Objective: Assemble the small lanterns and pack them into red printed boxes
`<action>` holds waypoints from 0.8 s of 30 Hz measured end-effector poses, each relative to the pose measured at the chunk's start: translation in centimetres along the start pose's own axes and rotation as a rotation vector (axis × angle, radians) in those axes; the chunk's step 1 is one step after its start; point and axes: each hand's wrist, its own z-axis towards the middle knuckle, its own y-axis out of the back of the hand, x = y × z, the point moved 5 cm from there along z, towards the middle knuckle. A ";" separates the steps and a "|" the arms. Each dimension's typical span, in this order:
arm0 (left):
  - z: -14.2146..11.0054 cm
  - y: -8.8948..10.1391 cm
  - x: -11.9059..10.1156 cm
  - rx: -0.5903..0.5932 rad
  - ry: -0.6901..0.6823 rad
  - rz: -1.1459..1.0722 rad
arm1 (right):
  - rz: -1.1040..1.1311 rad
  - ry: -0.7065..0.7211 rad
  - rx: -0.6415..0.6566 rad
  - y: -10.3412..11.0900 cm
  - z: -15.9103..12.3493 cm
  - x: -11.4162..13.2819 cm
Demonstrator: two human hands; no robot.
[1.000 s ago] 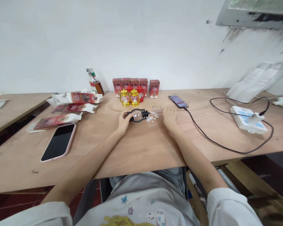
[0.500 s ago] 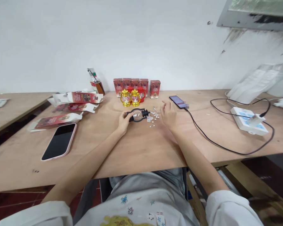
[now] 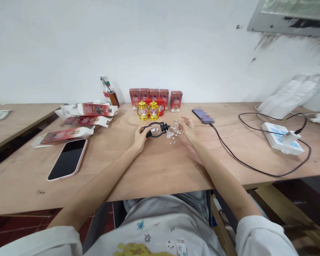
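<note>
The left hand [image 3: 140, 136] is closed on the near end of a black lantern [image 3: 156, 129] that lies on its side on the wooden table [image 3: 160, 167], its clear round globe facing up. The fingers wrap the black frame, so the grip is firm. Just to the right, the right hand [image 3: 188, 130] is raised a little above the table with its fingertips pinched together over a small clear piece [image 3: 177, 124] (too small to say whether they hold it or only touch it). Between the two hands lies a scatter of small white bits [image 3: 172, 135], close beside the lantern's far end.

Behind the lantern stand two gold lanterns [image 3: 148, 110] and a red lantern [image 3: 160, 106] — upright and close together — and behind those a row of red boxes [image 3: 155, 96] against the white wall. To the left lie opened red-and-white cartons [image 3: 81, 121], flattened and overlapping, with a bottle [image 3: 110, 93] leaning at the wall behind them. Nearer the table's front edge on the left is a phone in a pink case [image 3: 67, 159], screen dark. To the right of the right hand lies a second phone [image 3: 202, 116], with a black cable [image 3: 245, 161] running from it in a long loop to a white power strip [image 3: 282, 142].
</note>
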 end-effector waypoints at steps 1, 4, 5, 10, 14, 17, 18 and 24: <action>0.0 0.0 0.0 0.000 0.003 -0.004 | 0.066 -0.043 -0.006 0.1 0.1 -0.2; -0.2 0.0 -0.2 -0.002 0.010 -0.014 | 0.200 -0.134 -0.018 0.3 0.2 -0.4; -0.2 0.0 -0.2 -0.005 0.013 -0.017 | 0.226 -0.154 -0.021 0.3 0.1 -0.5; -0.3 0.0 -0.3 -0.034 0.029 -0.024 | 0.311 -0.227 -0.009 -0.3 -0.3 -0.5; -0.3 0.0 -0.3 -0.035 0.034 -0.030 | 0.383 -0.286 -0.008 -0.6 -0.5 -0.3; -0.4 0.0 -0.4 -0.035 0.035 -0.037 | 0.414 -0.315 0.012 -0.7 -0.7 -0.2; -0.5 -0.1 -0.5 -0.035 0.035 -0.039 | 0.416 -0.320 0.023 -0.8 -0.7 -0.2; -0.5 -0.1 -0.5 -0.036 0.044 -0.048 | 0.423 -0.283 0.092 -1.1 -0.8 -0.2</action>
